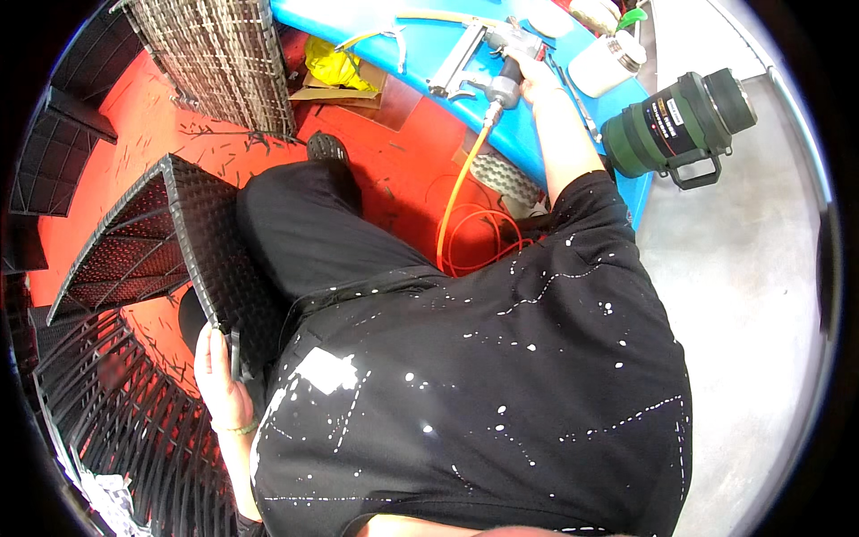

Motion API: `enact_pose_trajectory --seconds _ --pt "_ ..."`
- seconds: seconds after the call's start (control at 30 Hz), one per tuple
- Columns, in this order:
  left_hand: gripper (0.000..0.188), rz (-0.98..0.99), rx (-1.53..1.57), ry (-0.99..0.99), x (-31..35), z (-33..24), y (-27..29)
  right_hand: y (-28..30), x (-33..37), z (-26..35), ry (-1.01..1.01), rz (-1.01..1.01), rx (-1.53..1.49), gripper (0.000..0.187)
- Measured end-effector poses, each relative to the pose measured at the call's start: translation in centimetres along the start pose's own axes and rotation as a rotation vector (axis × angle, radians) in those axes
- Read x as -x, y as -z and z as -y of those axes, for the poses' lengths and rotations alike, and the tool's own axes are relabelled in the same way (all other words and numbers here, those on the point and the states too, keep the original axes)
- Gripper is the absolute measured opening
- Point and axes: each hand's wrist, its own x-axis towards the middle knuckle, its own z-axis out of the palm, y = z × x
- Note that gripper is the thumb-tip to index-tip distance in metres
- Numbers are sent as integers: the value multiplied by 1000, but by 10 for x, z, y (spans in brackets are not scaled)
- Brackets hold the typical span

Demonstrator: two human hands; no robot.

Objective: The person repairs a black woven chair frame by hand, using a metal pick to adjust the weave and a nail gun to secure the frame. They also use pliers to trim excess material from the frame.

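My right hand is wrapped round the grip of an air staple gun, which is at the blue tabletop. An orange air hose runs down from the gun's grip. At the lower left my left hand grips the near edge of a black woven wicker piece, its fingers pressed together along the rim. That piece stands tilted against my leg, with its open framed underside facing left. Part of the left thumb's hold is hard to see.
Pliers, a white jar and a large dark green flask stand or lie at the right and far side. A brown wicker panel rises at far left. Cut strips litter the red floor; more black wicker lies lower left.
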Motion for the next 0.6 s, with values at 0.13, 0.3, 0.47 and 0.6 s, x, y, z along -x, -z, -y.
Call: enact_pose_trajectory --seconds 0.13,0.3,0.47,0.6 --pt "29 -24 -39 -12 1 1 3 22 -3 -13 308 -197 438 58" --pt "34 -48 -72 -68 3 9 7 56 58 -22 644 -323 771 52" --pt "41 61 -16 -29 0 11 8 78 83 -25 878 -444 1026 36" --pt "41 -14 -52 -42 1 12 8 -51 133 27 1092 109 773 28"
